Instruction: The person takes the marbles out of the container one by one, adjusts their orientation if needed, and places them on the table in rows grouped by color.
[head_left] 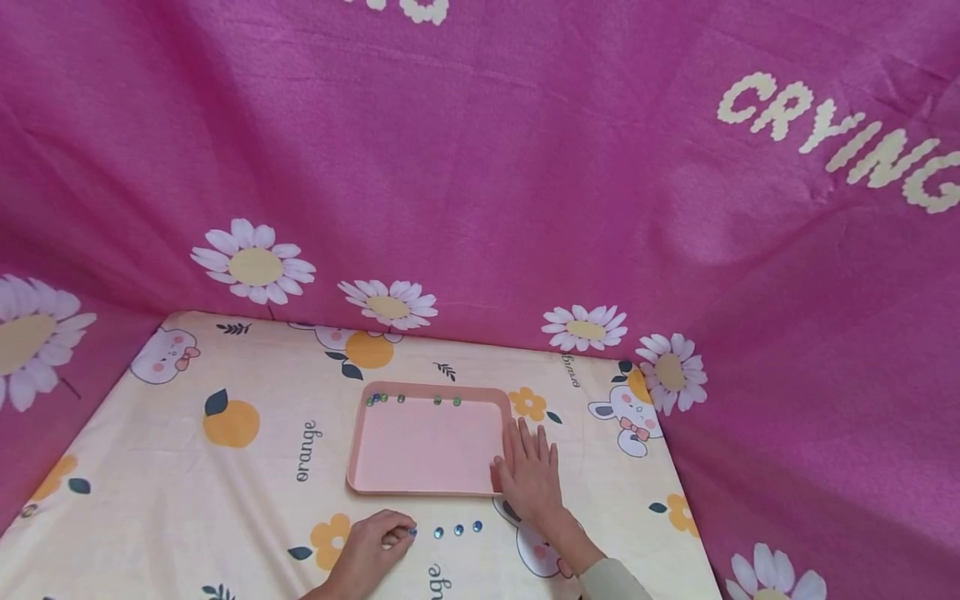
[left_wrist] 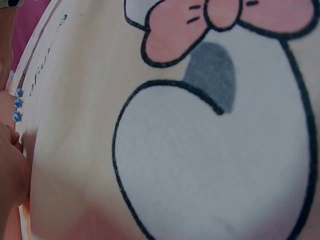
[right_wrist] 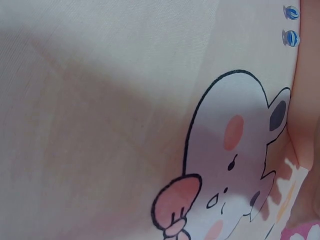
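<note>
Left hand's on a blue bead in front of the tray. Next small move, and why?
Probably lift that bead and carry it over the near rim into the pink tray. The left hand pinches one blue bead at the end of a row of three more on the cloth. Green beads already lie along the tray's far edge, and the right hand rests flat at the tray's right side.

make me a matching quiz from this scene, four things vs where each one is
Things:
1. green beads
2. blue beads
3. right hand
4. left hand

Places:
a. flat against the tray's right edge
b. on the cloth in front of the tray
c. along the tray's far rim
d. pinching a blue bead left of the row

Pairs: 1-c, 2-b, 3-a, 4-d
</note>
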